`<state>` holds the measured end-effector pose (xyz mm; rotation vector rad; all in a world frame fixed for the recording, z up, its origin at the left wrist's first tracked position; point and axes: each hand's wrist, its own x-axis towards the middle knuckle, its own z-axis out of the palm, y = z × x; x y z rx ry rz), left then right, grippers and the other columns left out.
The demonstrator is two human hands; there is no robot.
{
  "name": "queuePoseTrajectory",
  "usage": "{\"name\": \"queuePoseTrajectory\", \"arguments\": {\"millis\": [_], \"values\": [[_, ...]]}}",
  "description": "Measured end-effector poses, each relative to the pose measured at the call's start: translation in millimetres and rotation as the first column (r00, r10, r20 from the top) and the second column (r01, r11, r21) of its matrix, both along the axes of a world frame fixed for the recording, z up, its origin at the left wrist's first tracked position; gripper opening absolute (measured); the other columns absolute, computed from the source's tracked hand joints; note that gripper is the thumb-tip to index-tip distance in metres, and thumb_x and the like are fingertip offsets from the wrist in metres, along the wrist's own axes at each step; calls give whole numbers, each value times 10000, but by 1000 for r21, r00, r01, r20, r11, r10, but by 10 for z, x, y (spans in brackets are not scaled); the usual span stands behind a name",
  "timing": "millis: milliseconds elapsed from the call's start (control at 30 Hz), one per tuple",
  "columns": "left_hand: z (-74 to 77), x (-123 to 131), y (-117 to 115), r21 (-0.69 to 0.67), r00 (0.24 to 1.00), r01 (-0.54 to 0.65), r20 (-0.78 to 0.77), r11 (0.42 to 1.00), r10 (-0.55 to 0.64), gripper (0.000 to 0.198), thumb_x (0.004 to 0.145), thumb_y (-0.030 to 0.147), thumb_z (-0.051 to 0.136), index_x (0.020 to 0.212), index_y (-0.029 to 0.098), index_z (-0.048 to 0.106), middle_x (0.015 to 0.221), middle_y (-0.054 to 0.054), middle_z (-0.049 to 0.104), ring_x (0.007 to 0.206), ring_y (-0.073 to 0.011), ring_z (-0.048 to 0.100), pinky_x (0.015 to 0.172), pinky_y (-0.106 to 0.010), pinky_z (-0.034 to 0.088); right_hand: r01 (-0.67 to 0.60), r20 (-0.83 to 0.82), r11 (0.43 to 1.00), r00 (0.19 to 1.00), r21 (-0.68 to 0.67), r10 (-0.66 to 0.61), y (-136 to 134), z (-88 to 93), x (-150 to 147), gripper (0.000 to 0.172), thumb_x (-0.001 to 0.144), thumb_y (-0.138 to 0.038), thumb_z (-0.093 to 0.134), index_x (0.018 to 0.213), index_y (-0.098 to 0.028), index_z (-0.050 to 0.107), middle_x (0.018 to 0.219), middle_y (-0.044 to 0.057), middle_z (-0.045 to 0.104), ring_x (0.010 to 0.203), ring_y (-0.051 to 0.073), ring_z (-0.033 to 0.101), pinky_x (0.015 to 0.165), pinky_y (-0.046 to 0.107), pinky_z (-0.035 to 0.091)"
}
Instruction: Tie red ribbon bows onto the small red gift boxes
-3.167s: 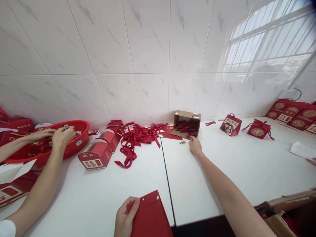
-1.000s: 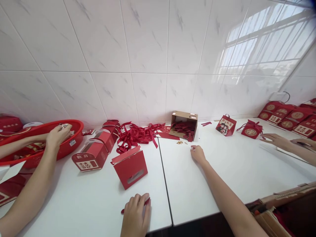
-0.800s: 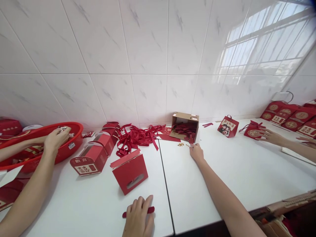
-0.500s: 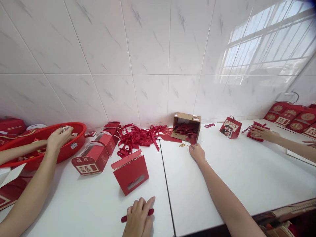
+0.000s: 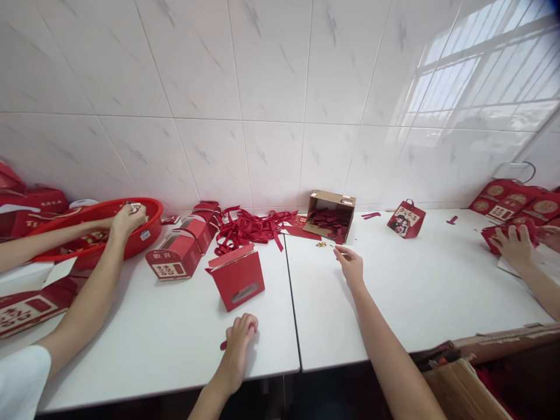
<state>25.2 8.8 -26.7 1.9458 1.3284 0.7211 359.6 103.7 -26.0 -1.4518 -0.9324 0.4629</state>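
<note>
Low on the white table, my left hand (image 5: 238, 347) is closed with curled fingers around a dark red strip (image 5: 223, 345); one rounded end sticks out at its left. My right hand (image 5: 351, 267) reaches far forward, thumb and fingertips together at the table beside a small pile of gold pieces (image 5: 321, 245). Whatever its fingertips hold is too small to make out. Just beyond my left hand, a red box (image 5: 238, 280) with a clear oval window stands tilted, top flap up. Behind the gold pieces, an open cardboard box (image 5: 331, 198) lies on its side, holding dark red strips (image 5: 332, 220).
Red ribbons (image 5: 256, 227) lie heaped by the wall, beside a row of red gift boxes (image 5: 175, 256). At left, a co-worker's hand (image 5: 126, 219) is over a red basin (image 5: 151, 230). A printed red box (image 5: 406, 220) stands right; another person's hands (image 5: 516, 245) handle a red box.
My left hand's fingers have curled in over the red strip. My right hand stays by the gold pieces. At right, the other person's hand and box have shifted right. The view has tilted down.
</note>
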Motion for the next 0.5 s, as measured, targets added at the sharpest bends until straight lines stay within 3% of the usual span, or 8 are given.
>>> {"name": "queuePoseTrajectory", "arguments": {"millis": [100, 200, 300, 400, 500], "values": [[58, 0, -35, -14, 997, -28, 67, 999, 29, 259, 920, 291, 207, 744, 220, 384, 771, -3, 431, 765, -194, 419, 785, -351, 299, -129, -82, 987, 987, 96, 136, -497, 169, -454, 366, 722, -463, 640, 923, -161, 686, 806, 65, 670, 675, 165, 578, 665, 332, 487], [229, 50, -142, -21, 988, -120, 99, 993, 121, 243, 908, 292, 223, 706, 220, 336, 689, 19, 396, 692, -178, 387, 768, -341, 307, -265, -135, 951, 948, 156, 287, -1007, 256, -949, 239, 718, -411, 686, 828, -199, 698, 751, 32, 648, 669, 152, 570, 648, 312, 484], [453, 84, -292, -11, 976, -202, 74, 979, 203, 187, 882, 285, 284, 710, 223, 323, 650, 33, 397, 646, -170, 375, 759, -343, 319, -413, -291, 866, 824, 280, 487, -1376, 276, -1380, 131, 702, -312, 734, 790, -219, 705, 752, 13, 624, 676, 133, 554, 620, 275, 462], [635, 63, -458, 59, 980, -197, 7, 979, 197, 42, 814, 195, 367, 810, 227, 394, 819, 1, 521, 806, -201, 468, 820, -369, 322, -466, -418, 837, 726, 285, 546, -1591, 267, -1699, 104, 713, -282, 741, 791, -224, 702, 729, -2, 614, 667, 113, 539, 632, 256, 450], [714, 15, -609, 100, 988, -140, -46, 985, 146, 143, 823, 177, 359, 922, 234, 444, 980, -27, 553, 967, -223, 479, 855, -388, 322, -482, -490, 840, 685, 251, 539, -1741, 257, -1894, 122, 719, -292, 743, 805, -221, 695, 732, -4, 621, 669, 108, 531, 659, 256, 450]]}}
